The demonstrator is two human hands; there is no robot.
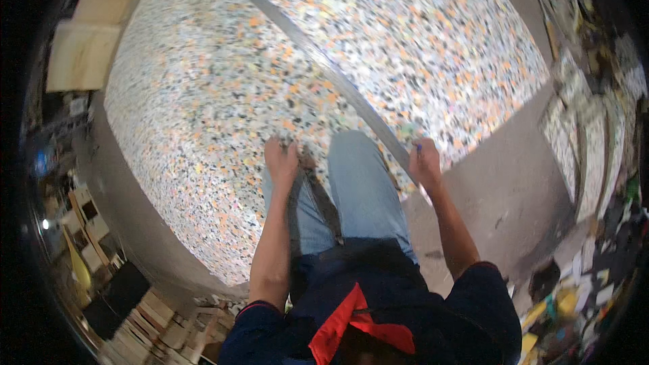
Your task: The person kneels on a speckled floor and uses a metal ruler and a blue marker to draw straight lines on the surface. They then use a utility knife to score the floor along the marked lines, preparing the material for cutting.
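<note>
Gripped in the right hand (426, 165), a blue object (418, 149) is unreadably small.

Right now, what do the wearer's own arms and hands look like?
The left hand and right hand are ungloved, both forearms bare. The left sleeve and right sleeve are short and dark navy; the left has thin red edging.

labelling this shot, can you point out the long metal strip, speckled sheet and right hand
Long metal strip (329, 68): head view, near the middle of its visible length.
Speckled sheet (236, 94): head view, bare surface left of the strip.
Right hand (426, 162): head view, middle of the hand.
</note>
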